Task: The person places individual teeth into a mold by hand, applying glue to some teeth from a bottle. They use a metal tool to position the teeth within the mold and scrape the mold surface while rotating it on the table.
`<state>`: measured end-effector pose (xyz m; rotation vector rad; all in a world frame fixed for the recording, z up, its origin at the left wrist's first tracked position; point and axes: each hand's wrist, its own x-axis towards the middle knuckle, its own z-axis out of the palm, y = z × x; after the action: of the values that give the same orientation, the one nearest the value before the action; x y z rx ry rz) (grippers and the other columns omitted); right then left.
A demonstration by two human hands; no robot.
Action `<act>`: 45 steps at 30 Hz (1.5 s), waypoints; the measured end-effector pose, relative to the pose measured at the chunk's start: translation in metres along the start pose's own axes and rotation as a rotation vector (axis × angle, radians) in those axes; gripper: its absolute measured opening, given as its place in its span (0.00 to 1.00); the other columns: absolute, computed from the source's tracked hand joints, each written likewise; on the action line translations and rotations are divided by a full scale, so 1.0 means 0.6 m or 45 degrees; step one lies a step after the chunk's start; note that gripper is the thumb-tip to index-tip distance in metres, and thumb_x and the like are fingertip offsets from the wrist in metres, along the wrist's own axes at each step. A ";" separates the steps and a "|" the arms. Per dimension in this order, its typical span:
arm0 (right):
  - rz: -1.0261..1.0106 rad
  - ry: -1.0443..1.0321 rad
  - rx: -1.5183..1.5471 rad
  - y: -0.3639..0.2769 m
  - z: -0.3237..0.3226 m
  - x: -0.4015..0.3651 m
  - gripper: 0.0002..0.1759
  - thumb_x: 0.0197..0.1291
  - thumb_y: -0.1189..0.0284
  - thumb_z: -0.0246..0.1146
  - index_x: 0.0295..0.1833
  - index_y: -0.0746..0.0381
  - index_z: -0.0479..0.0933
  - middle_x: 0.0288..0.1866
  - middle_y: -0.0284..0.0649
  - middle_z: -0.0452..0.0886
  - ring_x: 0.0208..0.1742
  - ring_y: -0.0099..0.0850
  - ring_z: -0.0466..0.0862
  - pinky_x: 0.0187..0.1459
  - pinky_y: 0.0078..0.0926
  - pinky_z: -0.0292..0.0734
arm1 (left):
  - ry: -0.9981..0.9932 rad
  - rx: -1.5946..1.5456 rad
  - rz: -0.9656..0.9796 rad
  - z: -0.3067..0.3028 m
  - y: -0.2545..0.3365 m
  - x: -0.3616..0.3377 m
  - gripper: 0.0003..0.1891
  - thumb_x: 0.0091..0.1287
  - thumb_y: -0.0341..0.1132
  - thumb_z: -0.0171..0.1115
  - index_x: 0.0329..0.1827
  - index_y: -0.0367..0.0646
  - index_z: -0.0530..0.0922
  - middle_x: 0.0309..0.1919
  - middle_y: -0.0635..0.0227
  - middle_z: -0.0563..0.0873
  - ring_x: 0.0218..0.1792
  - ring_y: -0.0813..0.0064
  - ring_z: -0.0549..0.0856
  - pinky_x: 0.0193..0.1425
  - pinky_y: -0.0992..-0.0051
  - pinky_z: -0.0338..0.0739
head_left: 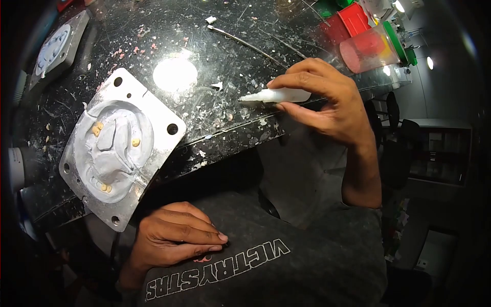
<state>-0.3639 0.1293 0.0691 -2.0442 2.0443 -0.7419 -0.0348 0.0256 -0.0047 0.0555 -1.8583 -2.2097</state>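
Note:
My right hand (327, 97) pinches a small white nozzle bottle (286, 95) between thumb and fingers. The bottle lies sideways just above the black table's front edge, its narrow tip pointing left. My left hand (179, 233) is closed, low in front of the dark shirt, with thumb and fingertips pressed together. Whatever is between those fingertips is too small to make out. Just above it, a metal denture flask half (158, 120) rests tilted at the table edge. Its grey plaster mould (107, 135) holds several cream-coloured teeth (136, 142). Neither hand touches the flask.
Another flask half (61, 46) stands at the far left. A thin metal instrument (245, 43) lies behind the bottle. A clear jar with a green lid (365, 48) and a red tray (353, 20) are at the back right. White and pink scraps litter the black tabletop (225, 66).

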 end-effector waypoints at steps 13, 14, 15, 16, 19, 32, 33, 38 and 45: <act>0.066 0.304 0.003 0.076 -0.011 0.054 0.18 0.56 0.70 0.78 0.53 0.60 0.87 0.48 0.38 0.88 0.49 0.31 0.88 0.52 0.28 0.80 | 0.190 -0.584 -0.552 0.019 -0.009 0.024 0.06 0.64 0.22 0.77 0.42 0.34 0.90 0.43 0.58 0.92 0.45 0.73 0.90 0.54 0.76 0.83; 0.088 0.364 -0.095 0.094 -0.009 0.071 0.19 0.56 0.71 0.78 0.54 0.60 0.87 0.48 0.38 0.89 0.49 0.32 0.88 0.52 0.29 0.81 | 0.212 -0.703 -0.583 0.024 -0.018 0.029 0.06 0.67 0.23 0.74 0.44 0.34 0.88 0.42 0.59 0.92 0.45 0.73 0.91 0.55 0.76 0.84; 0.159 0.295 -0.190 0.100 -0.013 0.086 0.19 0.62 0.71 0.76 0.56 0.66 0.85 0.52 0.38 0.88 0.53 0.28 0.86 0.58 0.27 0.78 | 0.249 -0.904 -0.575 0.029 -0.027 0.034 0.06 0.68 0.24 0.73 0.46 0.34 0.87 0.42 0.60 0.92 0.44 0.73 0.91 0.55 0.75 0.84; 0.202 0.320 -0.269 0.101 -0.005 0.091 0.15 0.65 0.71 0.74 0.56 0.61 0.85 0.48 0.42 0.90 0.50 0.34 0.90 0.54 0.37 0.84 | 0.289 -1.106 -0.566 0.032 -0.034 0.040 0.07 0.70 0.25 0.72 0.47 0.34 0.86 0.42 0.60 0.92 0.44 0.73 0.91 0.55 0.75 0.84; 0.088 0.518 -0.291 0.100 0.018 0.091 0.16 0.63 0.71 0.75 0.55 0.59 0.85 0.49 0.41 0.88 0.49 0.34 0.88 0.53 0.38 0.81 | 0.363 -1.190 -0.513 0.037 -0.031 0.053 0.07 0.72 0.28 0.71 0.50 0.36 0.86 0.45 0.61 0.92 0.48 0.73 0.91 0.59 0.74 0.83; -0.238 0.346 0.406 -0.111 0.105 -0.062 0.15 0.47 0.79 0.79 0.44 0.60 0.90 0.36 0.33 0.87 0.38 0.30 0.86 0.40 0.27 0.78 | 0.452 -1.241 -0.472 0.048 -0.039 0.057 0.09 0.72 0.29 0.71 0.51 0.35 0.87 0.45 0.60 0.91 0.48 0.72 0.90 0.60 0.72 0.82; -0.238 0.347 0.460 -0.106 0.112 -0.064 0.16 0.47 0.79 0.79 0.45 0.60 0.91 0.37 0.33 0.87 0.38 0.30 0.86 0.41 0.27 0.78 | 0.451 -1.239 -0.473 0.048 -0.038 0.057 0.09 0.72 0.29 0.71 0.51 0.35 0.87 0.45 0.60 0.91 0.48 0.72 0.90 0.60 0.72 0.82; -0.225 0.254 0.689 -0.088 0.119 -0.061 0.13 0.50 0.78 0.78 0.44 0.60 0.91 0.39 0.34 0.89 0.41 0.28 0.88 0.42 0.26 0.79 | 0.438 -1.199 -0.464 0.049 -0.034 0.057 0.10 0.74 0.32 0.70 0.52 0.34 0.87 0.46 0.59 0.92 0.48 0.72 0.90 0.61 0.72 0.82; -0.296 0.200 0.594 -0.085 0.110 -0.052 0.10 0.50 0.78 0.79 0.40 0.59 0.90 0.37 0.34 0.89 0.40 0.27 0.87 0.42 0.26 0.78 | 0.441 -0.886 -0.389 0.052 -0.037 0.056 0.13 0.78 0.35 0.64 0.55 0.33 0.86 0.48 0.55 0.91 0.49 0.71 0.88 0.60 0.70 0.81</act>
<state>-0.2873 0.1471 0.0277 -2.0061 1.5163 -1.3150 -0.0769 0.0521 -0.0160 0.5768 -0.8864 -2.7085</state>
